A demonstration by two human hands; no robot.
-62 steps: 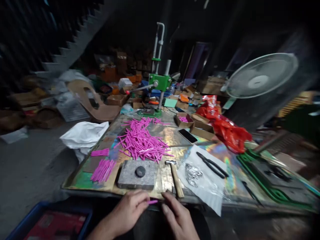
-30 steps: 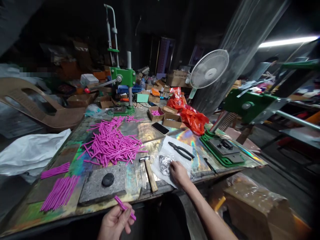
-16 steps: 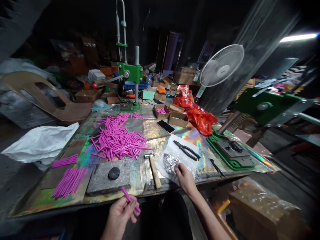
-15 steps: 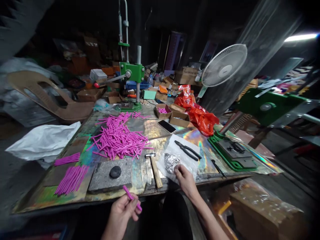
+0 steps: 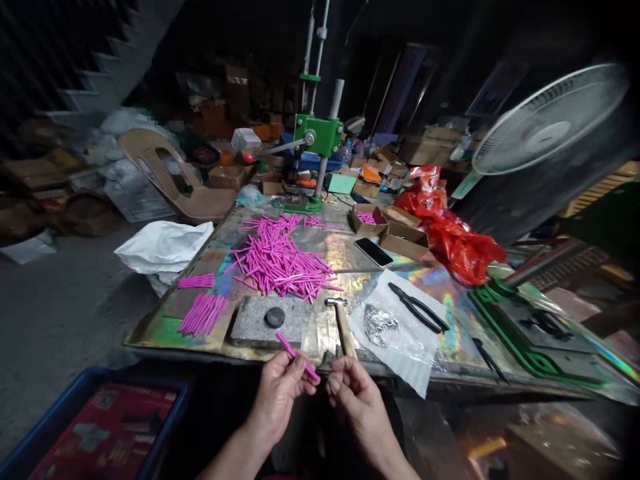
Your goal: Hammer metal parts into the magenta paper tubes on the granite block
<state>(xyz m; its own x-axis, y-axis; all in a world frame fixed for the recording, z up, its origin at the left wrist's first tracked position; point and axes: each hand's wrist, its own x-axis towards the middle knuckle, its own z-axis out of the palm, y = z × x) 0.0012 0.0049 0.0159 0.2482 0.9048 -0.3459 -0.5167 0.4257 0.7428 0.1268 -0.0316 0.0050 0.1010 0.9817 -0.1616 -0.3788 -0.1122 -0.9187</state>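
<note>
My left hand (image 5: 283,387) pinches a pink stick (image 5: 298,357) near the front edge of the table. Close to the stick's lower end, my right hand (image 5: 353,390) has its thumb and fingertips pressed together; whatever is between them is too small to see. Behind the left hand is a grey stone block (image 5: 267,323) bearing a round black piece (image 5: 275,317). A ball-peen hammer (image 5: 345,330) lies just beyond the right hand. To its right, small shiny pieces in clear plastic (image 5: 381,325) rest on a white sheet (image 5: 423,373), beside black-handled pliers (image 5: 419,308).
A heap of pink sticks (image 5: 283,263) covers the table's middle, with neat rows (image 5: 203,315) at left. Green presses stand at the back (image 5: 317,137) and right (image 5: 540,333). A phone (image 5: 373,253), small cardboard boxes (image 5: 404,240) and a red plastic bag (image 5: 463,250) lie farther back.
My right hand has moved left from the shiny pieces to beside the pink stick, its fingertips pinched. The left hand still holds the stick. The view has turned left.
</note>
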